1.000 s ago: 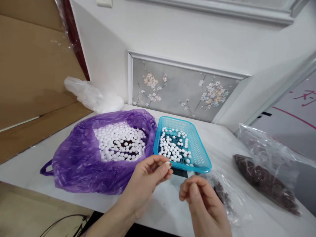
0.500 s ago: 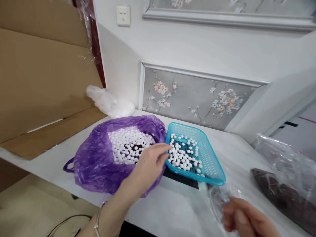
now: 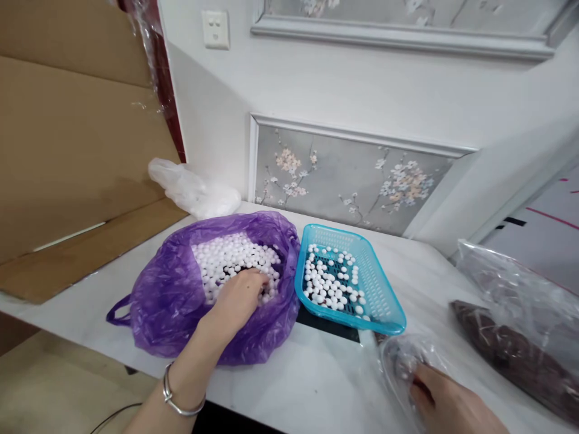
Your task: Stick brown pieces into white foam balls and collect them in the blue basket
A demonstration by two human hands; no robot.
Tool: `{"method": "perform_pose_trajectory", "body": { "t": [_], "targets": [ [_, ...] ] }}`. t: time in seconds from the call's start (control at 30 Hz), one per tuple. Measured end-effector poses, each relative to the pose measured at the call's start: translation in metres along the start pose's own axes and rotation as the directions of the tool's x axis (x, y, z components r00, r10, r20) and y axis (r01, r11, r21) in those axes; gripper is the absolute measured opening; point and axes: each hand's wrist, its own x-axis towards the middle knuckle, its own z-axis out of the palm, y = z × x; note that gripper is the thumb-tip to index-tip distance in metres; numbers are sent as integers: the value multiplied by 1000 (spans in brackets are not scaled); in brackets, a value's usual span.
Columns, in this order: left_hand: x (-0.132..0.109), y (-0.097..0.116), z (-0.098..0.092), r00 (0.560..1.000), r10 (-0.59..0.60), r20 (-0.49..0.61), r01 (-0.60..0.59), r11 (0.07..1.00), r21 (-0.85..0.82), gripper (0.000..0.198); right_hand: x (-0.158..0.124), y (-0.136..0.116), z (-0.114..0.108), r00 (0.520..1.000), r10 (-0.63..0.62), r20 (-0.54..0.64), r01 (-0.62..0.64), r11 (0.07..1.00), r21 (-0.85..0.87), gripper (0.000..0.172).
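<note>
My left hand (image 3: 239, 298) reaches down into an open purple plastic bag (image 3: 165, 295), at the right side of a heap of small white balls (image 3: 230, 250). Its fingers curl downward, and the tips are hidden among the balls. A silver bracelet circles that wrist. At the lower right, my right hand (image 3: 446, 395) has its fingers bent together at a crumpled clear plastic bag (image 3: 398, 355); what they pinch, if anything, is hidden. Between the hands stands a blue perforated basket (image 3: 382, 289) with many loose white balls (image 3: 330, 289) on its floor.
A clear bag of dark brown contents (image 3: 506, 349) lies at the right. Behind the purple bag rests a white plastic bag (image 3: 199, 193). A large cardboard box (image 3: 81, 132) stands at the left, and a wall with framed flower panels (image 3: 344, 181) backs the white table (image 3: 316, 374).
My left hand has moved left from the basket's near edge into the purple bag. My right hand has come down against the clear bag. The view has shifted slightly.
</note>
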Motion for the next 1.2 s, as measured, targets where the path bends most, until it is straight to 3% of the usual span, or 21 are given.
{"method": "perform_pose_trajectory", "body": {
  "t": [0.2,0.3,0.4,0.47,0.53,0.57,0.6,0.67,1.0,1.2],
  "targets": [
    [-6,9,-12,995,1,-105,-10,996,-91,28,-1,5,8,999,-36,-28,35,999,-11,25],
    [-18,19,-17,987,-39,-155,2,973,-232,25,-3,10,13,999,-15,-47,16,1000,14,34],
    [-33,32,-10,989,-92,-118,31,899,-438,24,-3,9,15,999,-31,-19,31,1000,1,38],
    [-43,42,3,988,-151,26,122,677,-726,20,-2,4,15,998,-57,-1,57,998,-20,33],
    [-50,52,19,961,-140,237,268,280,-922,14,-2,-1,15,997,-59,-59,58,998,-9,30],
    [-52,55,27,940,-105,324,334,97,-938,11,-2,-3,15,993,-53,-102,54,998,14,28],
    [-54,58,34,922,-69,382,381,-21,-924,10,-3,-5,14,988,-41,-146,47,998,37,26],
    [-53,61,44,899,-22,438,431,-142,-891,9,-6,-6,14,973,-5,-229,23,997,77,23],
    [-48,51,47,885,29,465,455,-265,-850,13,-14,-8,3,924,113,-365,-3,958,287,32],
    [-48,51,47,881,46,470,467,-230,-854,12,-18,-6,-1,917,173,-360,-27,926,376,37]
  ]
}}
